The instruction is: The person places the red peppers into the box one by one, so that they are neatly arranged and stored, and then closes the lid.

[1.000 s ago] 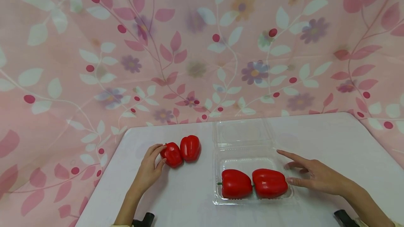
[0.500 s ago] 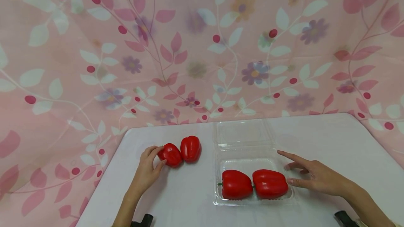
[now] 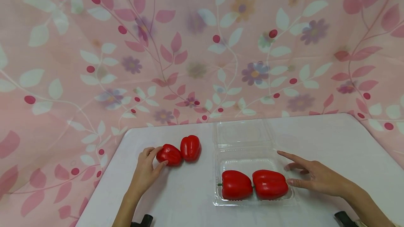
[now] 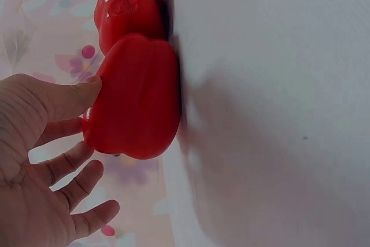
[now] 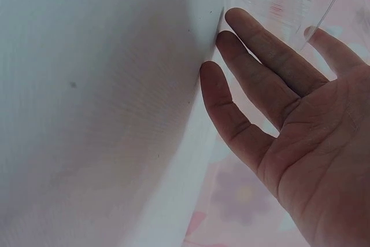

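The see-through box sits on the white table. Its open lid lies back toward the far table edge, near the flowery cloth. There is a wide strip of table left of the box, and more to its right. Left of the box, the left hand pinches the near pepper with thumb and finger; the back pepper is just beside it. Two big peppers lie inside the box. By the box's right edge, the right hand holds nothing, fingers spread; I can't tell if it touches. Since a second ago, the near pepper has moved a little left, farther from the box.
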### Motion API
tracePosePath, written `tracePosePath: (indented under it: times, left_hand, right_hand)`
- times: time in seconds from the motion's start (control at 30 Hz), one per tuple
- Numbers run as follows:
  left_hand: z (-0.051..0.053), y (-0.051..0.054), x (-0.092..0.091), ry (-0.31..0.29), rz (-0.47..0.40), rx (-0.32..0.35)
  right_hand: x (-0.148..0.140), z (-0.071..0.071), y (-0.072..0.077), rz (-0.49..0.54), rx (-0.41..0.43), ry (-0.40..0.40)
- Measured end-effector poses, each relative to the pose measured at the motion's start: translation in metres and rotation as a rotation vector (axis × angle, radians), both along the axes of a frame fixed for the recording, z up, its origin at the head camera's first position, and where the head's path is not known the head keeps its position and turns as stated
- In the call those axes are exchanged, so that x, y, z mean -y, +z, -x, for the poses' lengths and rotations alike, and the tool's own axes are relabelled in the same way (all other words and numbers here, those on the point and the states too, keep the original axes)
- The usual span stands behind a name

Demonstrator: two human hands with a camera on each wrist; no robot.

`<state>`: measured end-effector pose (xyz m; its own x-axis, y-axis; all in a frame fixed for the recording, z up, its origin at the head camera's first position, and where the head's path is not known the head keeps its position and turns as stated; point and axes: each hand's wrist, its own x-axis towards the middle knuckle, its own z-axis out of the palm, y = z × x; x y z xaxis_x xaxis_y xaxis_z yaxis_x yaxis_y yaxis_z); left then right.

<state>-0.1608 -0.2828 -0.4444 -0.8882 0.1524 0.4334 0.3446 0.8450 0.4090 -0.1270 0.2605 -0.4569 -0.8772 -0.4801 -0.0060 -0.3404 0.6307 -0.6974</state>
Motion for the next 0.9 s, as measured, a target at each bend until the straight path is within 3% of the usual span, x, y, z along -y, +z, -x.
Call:
tracePosePath:
  times: [0.17,0.43,0.9]
  left_hand:
    - [-0.0005,0.0006,-0.0007,0.021,0.038,-0.018]
    - [-0.0005,0.0015,-0.0018,0.064,0.054,0.028]
    - [-0.0034,0.0051,-0.0018,0.072,0.043,0.068]
  right_hand:
    - [0.0,-0.0006,0.0001,-0.022,-0.02,0.0]
    - [0.0004,-0.0006,0.0009,-0.031,-0.025,0.002]
    - [0.0008,-0.0005,0.0003,-0.031,-0.021,-0.001]
